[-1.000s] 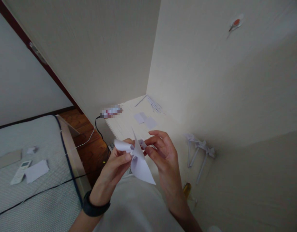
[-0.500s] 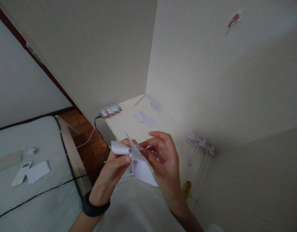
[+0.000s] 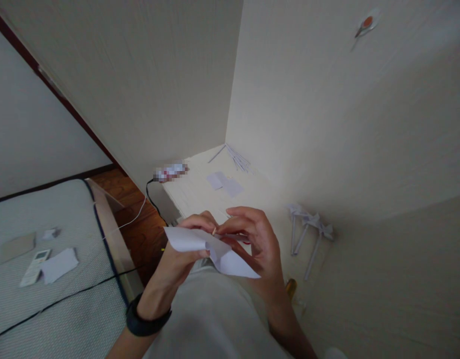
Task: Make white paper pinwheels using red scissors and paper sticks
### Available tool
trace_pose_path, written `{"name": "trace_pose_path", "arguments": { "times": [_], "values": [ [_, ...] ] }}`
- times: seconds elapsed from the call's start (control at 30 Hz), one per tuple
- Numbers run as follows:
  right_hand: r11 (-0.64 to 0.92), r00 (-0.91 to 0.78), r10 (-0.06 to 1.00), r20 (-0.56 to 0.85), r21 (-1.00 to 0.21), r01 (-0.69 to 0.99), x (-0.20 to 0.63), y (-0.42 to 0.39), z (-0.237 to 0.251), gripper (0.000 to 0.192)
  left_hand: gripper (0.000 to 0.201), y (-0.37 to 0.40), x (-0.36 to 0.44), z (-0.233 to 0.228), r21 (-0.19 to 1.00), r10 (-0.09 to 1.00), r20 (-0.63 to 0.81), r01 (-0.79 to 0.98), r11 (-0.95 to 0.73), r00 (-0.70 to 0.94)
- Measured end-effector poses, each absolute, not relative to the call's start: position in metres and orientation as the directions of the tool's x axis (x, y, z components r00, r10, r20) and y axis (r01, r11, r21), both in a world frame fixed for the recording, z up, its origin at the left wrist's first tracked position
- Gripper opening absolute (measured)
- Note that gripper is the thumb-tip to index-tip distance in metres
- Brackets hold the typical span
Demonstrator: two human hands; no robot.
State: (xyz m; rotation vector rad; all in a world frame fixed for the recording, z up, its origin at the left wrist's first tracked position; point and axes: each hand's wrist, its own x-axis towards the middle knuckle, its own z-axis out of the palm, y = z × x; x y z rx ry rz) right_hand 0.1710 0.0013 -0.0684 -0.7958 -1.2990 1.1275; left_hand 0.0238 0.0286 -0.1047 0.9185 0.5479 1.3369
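Note:
Both hands hold one white folded paper piece in front of my chest. My left hand, with a black band on the wrist, grips its left flap from below with the thumb on top. My right hand pinches the paper's middle from the right with thumb and forefinger. The paper's lower point sticks out toward the right under my right palm. A white desk lies just beyond the hands.
On the desk lie flat paper squares, thin paper strips by the wall corner, and several white paper figures on stems by the right wall. A bed at left carries a remote, papers and a black cable.
The paper has been turned from standing upright to lying flatter, its point swinging down and right. Both hands closed in over its middle; my left fingers now curl over the top.

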Motion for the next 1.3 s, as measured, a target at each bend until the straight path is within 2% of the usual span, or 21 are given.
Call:
{"name": "trace_pose_path", "arguments": {
  "times": [0.27,0.63,0.73,0.87,1.03,1.3],
  "values": [
    [0.181,-0.125,0.967,0.222,-0.943,-0.278,0.169,0.006,-0.075,0.029,0.033,0.026,0.025,-0.103,0.844,0.960,0.245,-0.517,-0.144,0.133],
    [0.227,-0.095,0.964,0.250,-0.952,-0.206,0.166,0.012,-0.081,0.040,0.022,0.023,0.025,-0.100,0.873,0.981,0.193,-0.459,-0.163,0.017],
    [0.213,-0.126,0.963,0.238,-0.960,-0.182,0.167,0.013,-0.080,0.038,0.022,0.024,0.025,-0.101,0.873,0.992,0.128,-0.473,-0.119,-0.012],
    [0.128,-0.167,0.974,0.151,-0.982,-0.142,0.168,0.015,-0.086,0.040,0.025,0.025,0.026,-0.098,0.852,0.996,0.027,-0.519,-0.070,-0.090],
    [0.097,-0.141,0.985,0.104,-0.994,-0.056,0.172,0.022,-0.096,0.038,0.027,0.028,0.026,-0.094,0.811,0.982,-0.079,-0.584,-0.037,-0.171],
    [0.023,-0.157,0.987,0.018,-0.999,0.032,0.177,0.027,-0.098,0.024,0.030,0.030,0.027,-0.097,0.773,0.972,-0.128,-0.633,-0.028,-0.199]
  ]
}}
